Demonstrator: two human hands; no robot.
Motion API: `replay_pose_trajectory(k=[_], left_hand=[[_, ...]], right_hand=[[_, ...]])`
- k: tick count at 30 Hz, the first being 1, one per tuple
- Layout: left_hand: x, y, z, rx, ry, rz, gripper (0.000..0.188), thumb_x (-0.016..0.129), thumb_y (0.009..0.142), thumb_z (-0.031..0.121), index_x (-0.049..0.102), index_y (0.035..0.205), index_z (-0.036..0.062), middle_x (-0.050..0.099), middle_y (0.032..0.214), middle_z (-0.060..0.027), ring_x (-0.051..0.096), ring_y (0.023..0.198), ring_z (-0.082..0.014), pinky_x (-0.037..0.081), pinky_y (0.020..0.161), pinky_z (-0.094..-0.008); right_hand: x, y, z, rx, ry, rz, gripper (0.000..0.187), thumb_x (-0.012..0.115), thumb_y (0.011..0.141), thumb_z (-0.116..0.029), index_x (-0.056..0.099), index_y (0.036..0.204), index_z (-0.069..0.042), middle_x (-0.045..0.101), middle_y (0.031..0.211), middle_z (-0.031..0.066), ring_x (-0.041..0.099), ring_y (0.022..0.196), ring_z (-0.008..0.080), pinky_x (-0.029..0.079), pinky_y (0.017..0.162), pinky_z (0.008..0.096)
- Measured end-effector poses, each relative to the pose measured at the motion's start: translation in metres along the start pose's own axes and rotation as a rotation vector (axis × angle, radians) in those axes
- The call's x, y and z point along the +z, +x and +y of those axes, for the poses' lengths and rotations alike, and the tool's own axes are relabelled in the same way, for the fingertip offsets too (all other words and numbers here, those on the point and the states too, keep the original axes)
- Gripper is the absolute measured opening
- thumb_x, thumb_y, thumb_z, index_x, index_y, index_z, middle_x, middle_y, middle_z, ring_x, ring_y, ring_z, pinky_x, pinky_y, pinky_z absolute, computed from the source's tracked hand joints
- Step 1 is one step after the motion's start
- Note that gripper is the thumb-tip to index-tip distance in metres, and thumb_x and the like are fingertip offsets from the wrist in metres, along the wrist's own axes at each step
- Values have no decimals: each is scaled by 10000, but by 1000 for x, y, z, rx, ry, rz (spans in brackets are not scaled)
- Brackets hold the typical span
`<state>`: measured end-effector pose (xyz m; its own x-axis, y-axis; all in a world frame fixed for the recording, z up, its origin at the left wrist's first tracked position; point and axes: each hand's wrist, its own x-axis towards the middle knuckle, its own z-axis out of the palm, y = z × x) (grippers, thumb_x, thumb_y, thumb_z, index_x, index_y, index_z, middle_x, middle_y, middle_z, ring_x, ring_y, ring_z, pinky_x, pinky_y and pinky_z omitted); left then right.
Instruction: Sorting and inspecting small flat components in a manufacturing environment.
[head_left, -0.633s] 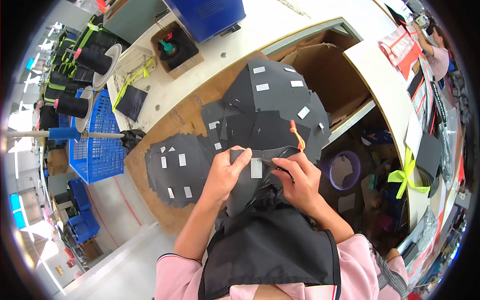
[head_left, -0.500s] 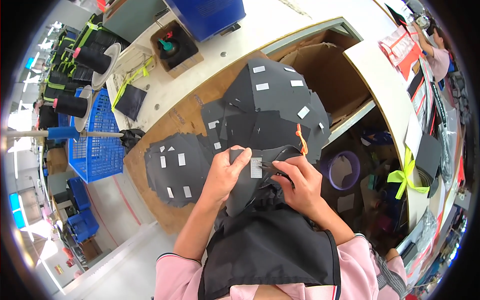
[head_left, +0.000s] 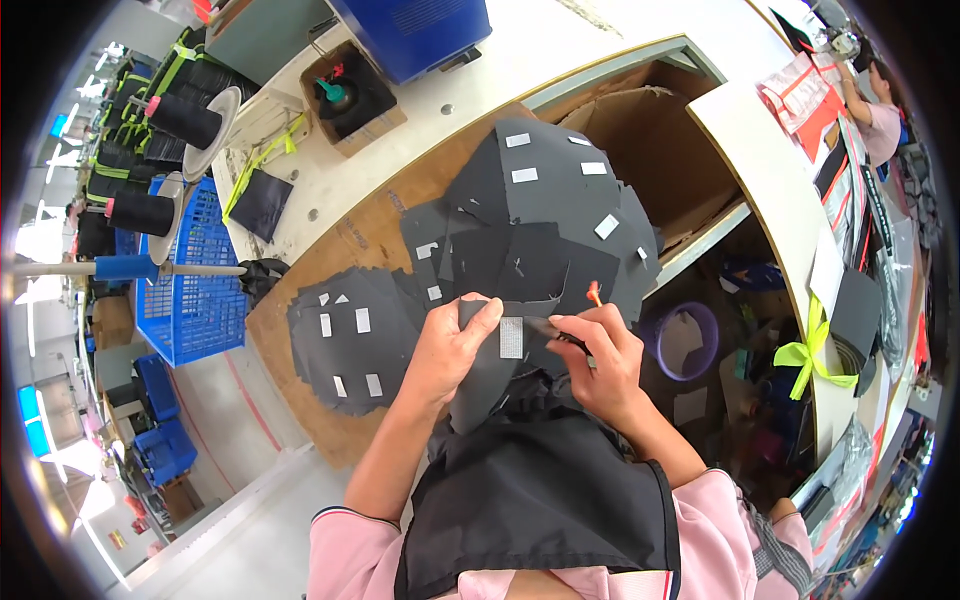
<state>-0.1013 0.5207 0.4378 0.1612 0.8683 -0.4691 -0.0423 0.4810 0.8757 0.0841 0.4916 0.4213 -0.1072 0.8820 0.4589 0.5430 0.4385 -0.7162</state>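
My left hand (head_left: 452, 350) grips a dark grey fabric piece (head_left: 482, 388) at its upper left edge, thumb on top. On that piece is a small white textured rectangular patch (head_left: 511, 339). Just to the patch's right, my right hand (head_left: 606, 362) is closed on small dark thread snips (head_left: 543, 327), whose tips are blurred. An orange cord (head_left: 594, 292) shows above the right knuckles. Beyond both hands lies a heap of dark grey fabric pieces (head_left: 545, 205), several bearing white patches. Another patched stack (head_left: 350, 350) sits to the left.
Brown board (head_left: 345, 235) lies under the stacks. A small box (head_left: 375, 125) and a blue machine housing (head_left: 420, 35) stand on the white table. An open carton (head_left: 665, 150) is at far right, a purple-rimmed bin (head_left: 712, 345) below. Thread cones (head_left: 140, 210) and a blue basket (head_left: 190, 300) are left.
My right hand has drawn the snips slightly right, away from the white patch. The orange cord has swung and shows less. My left hand keeps its hold on the fabric piece.
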Motion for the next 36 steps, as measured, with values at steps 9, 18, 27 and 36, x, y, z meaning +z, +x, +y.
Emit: replay_pose_trajectory(k=[9, 18, 27, 36], left_hand=[[-25, -2, 22, -52, 98, -228, 197, 612, 900, 222, 611, 881, 26, 538, 756, 36, 454, 715, -49, 384, 669, -212], [-22, 10, 18, 587, 996, -221, 383, 591, 860, 297, 566, 1201, 126, 555, 1228, -96, 405, 1270, -258, 103, 1104, -484], [-10, 7, -2, -34, 278, -185, 233, 595, 898, 229, 635, 938, 4, 611, 766, -15, 542, 737, -86, 439, 644, -239], [-4, 2, 11, -76, 243, -239, 237, 578, 910, 223, 646, 915, -5, 581, 717, 24, 498, 693, -40, 416, 629, -214]], right_hand=[[-15, 38, 42, 422, 440, -554, 290, 707, 702, 2, 615, 976, -21, 393, 752, 20, 387, 680, 149, 351, 613, 263], [-4, 43, 35, 541, 812, -746, 162, 632, 828, -149, 561, 803, -5, 396, 766, 14, 431, 723, 138, 348, 643, 266], [4, 9, 14, 418, 305, -78, 309, 672, 765, -70, 566, 1052, -29, 544, 858, 93, 561, 754, 203, 456, 724, 299], [-24, 9, 11, -2, 10, -234, 338, 753, 634, -87, 638, 952, -92, 557, 803, 30, 544, 610, 210, 438, 542, 312]])
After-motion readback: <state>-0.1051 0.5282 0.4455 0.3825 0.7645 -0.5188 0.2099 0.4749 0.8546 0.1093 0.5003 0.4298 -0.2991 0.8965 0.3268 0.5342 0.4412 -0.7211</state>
